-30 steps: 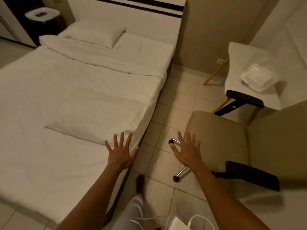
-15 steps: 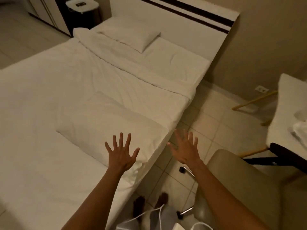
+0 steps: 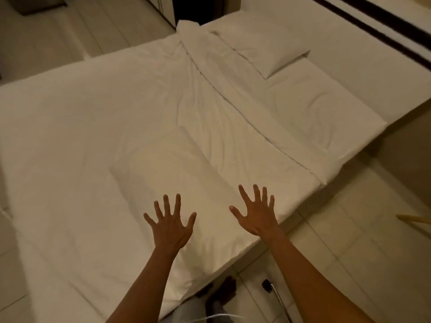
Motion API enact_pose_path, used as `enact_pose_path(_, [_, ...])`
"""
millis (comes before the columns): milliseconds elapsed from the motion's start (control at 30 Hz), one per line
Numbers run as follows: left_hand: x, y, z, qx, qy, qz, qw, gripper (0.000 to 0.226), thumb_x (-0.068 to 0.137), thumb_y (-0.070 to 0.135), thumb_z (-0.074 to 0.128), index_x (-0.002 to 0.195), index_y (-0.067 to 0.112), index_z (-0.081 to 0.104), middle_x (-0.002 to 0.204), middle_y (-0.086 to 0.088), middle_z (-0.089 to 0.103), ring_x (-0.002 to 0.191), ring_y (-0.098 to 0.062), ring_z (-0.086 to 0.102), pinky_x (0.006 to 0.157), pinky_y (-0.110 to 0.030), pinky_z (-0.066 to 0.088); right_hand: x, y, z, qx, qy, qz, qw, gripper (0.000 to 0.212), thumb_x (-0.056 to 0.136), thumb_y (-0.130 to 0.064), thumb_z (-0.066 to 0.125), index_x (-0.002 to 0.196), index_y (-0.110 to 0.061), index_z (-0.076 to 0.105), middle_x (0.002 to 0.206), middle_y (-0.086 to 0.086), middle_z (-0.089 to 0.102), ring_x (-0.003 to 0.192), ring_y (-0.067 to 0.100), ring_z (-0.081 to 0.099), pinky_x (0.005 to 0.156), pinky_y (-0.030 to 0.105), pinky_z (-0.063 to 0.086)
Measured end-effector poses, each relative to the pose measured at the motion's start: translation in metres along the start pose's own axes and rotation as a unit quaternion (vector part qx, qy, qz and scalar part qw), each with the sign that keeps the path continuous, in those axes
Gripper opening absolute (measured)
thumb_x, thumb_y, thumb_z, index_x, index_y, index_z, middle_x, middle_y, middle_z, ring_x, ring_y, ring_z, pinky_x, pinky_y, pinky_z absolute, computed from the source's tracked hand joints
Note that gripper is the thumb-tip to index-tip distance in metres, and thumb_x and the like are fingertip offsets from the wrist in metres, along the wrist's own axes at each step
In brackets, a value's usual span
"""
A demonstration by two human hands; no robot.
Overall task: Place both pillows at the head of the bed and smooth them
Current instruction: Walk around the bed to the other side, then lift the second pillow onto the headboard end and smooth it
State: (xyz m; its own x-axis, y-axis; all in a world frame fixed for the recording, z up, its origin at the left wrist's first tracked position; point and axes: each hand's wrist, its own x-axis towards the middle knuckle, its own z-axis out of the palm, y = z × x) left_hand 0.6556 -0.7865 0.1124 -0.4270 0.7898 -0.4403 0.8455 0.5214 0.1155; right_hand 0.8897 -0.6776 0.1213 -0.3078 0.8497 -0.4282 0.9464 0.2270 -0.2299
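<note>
A soft white rectangular pillow (image 3: pixel 177 183) is seen lying on the white bed (image 3: pixel 70 148) near its side edge, its long axis running towards the striped white headboard (image 3: pixel 363 50). A second white pillow (image 3: pixel 263 46) is laid against that headboard. The left hand (image 3: pixel 170 226) and right hand (image 3: pixel 257 214) are held above the near pillow, fingers spread and grasping nothing.

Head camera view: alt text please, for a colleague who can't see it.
Two bare hands, left hand and right hand, spread open and empty above a white pillow lying mid-bed near the edge. A second pillow already lies at the head of the bed by the headboard, beyond a rumpled white duvet.
</note>
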Motion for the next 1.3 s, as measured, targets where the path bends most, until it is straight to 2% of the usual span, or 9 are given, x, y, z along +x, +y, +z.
enact_pose_path(133, [0.043,-0.01,0.013,-0.033,-0.011,-0.059,0.998,0.09,0.076,0.082,-0.004,0.152,0.035,-0.017,0.164,-0.005,-0.015,0.149,-0.038,-0.012,0.113,-0.067,-0.004,0.058,-0.018,0.008,0.005,-0.004,-0.024,1.0,0.081,0.088,-0.08,0.024,0.155,-0.044,-0.003,0.166,0.013,-0.003,0.15,0.04,-0.011,0.12,0.058,-0.004])
enact_pose_path(333, [0.112,-0.03,0.04,-0.081,-0.025,-0.134,0.987,0.089,0.082,0.083,0.016,0.151,0.039,-0.019,0.164,-0.007,-0.014,0.149,-0.042,-0.008,0.111,-0.072,0.001,0.144,-0.049,0.036,-0.001,-0.041,-0.045,0.998,0.087,0.083,-0.085,0.027,0.153,-0.048,-0.009,0.166,0.013,-0.007,0.15,0.04,-0.014,0.119,0.058,-0.005])
enact_pose_path(467, [0.148,-0.047,0.055,-0.125,-0.023,-0.188,0.974,0.098,0.075,0.09,0.02,0.148,0.043,-0.025,0.165,-0.005,-0.011,0.148,-0.044,0.0,0.108,-0.074,0.007,0.197,-0.076,0.061,-0.005,-0.064,-0.073,0.995,0.091,0.079,-0.088,0.03,0.151,-0.052,-0.012,0.165,0.012,-0.013,0.149,0.039,-0.018,0.119,0.059,-0.006])
enact_pose_path(600, [0.184,-0.063,0.078,-0.191,-0.037,-0.233,0.953,0.106,0.065,0.098,0.022,0.141,0.048,-0.033,0.163,-0.002,-0.021,0.148,-0.044,-0.005,0.107,-0.077,0.004,0.242,-0.099,0.088,-0.013,-0.089,-0.105,0.99,0.096,0.075,-0.091,0.034,0.149,-0.054,-0.016,0.161,0.013,-0.026,0.146,0.04,-0.025,0.119,0.059,-0.007])
enact_pose_path(700, [0.202,-0.075,0.095,-0.229,-0.031,-0.248,0.941,0.11,0.062,0.1,0.028,0.14,0.051,-0.032,0.162,-0.002,-0.025,0.148,-0.046,-0.007,0.106,-0.078,0.003,0.272,-0.112,0.108,-0.032,-0.112,-0.142,0.983,0.102,0.071,-0.093,0.037,0.147,-0.056,-0.019,0.159,0.016,-0.03,0.145,0.043,-0.027,0.119,0.061,-0.006])
enact_pose_path(833, [0.212,-0.079,0.113,-0.277,0.018,-0.24,0.93,0.114,0.063,0.094,0.043,0.144,0.052,-0.024,0.161,-0.004,-0.025,0.148,-0.044,-0.01,0.109,-0.076,0.006,0.302,-0.12,0.131,-0.043,-0.135,-0.178,0.974,0.115,0.06,-0.098,0.045,0.144,-0.058,-0.022,0.155,0.014,-0.04,0.14,0.045,-0.035,0.116,0.065,-0.008])
enact_pose_path(933, [0.219,-0.077,0.128,-0.269,0.031,-0.235,0.933,0.121,0.059,0.095,0.047,0.148,0.048,-0.02,0.163,-0.006,-0.021,0.147,-0.045,-0.01,0.106,-0.078,0.01,0.314,-0.118,0.145,-0.045,-0.139,-0.178,0.973,0.124,0.052,-0.099,0.05,0.144,-0.058,-0.022,0.153,0.011,-0.043,0.139,0.046,-0.037,0.116,0.067,-0.007])
enact_pose_path(1133, [0.228,-0.08,0.149,-0.259,0.066,-0.25,0.931,0.129,0.054,0.095,0.054,0.152,0.043,-0.013,0.164,-0.007,-0.014,0.147,-0.046,-0.007,0.105,-0.08,0.01,0.321,-0.112,0.166,-0.055,-0.108,-0.194,0.974,0.128,0.051,-0.1,0.052,0.149,-0.054,-0.016,0.158,0.013,-0.035,0.142,0.051,-0.026,0.114,0.072,0.005])
enact_pose_path(1300, [0.23,-0.08,0.152,-0.263,0.067,-0.273,0.923,0.134,0.05,0.095,0.057,0.151,0.044,-0.014,0.163,-0.009,-0.019,0.144,-0.053,-0.011,0.105,-0.08,0.006,0.322,-0.11,0.17,-0.089,-0.076,-0.207,0.971,0.128,0.051,-0.103,0.045,0.151,-0.05,-0.012,0.16,0.018,-0.026,0.143,0.057,-0.016,0.11,0.076,0.013])
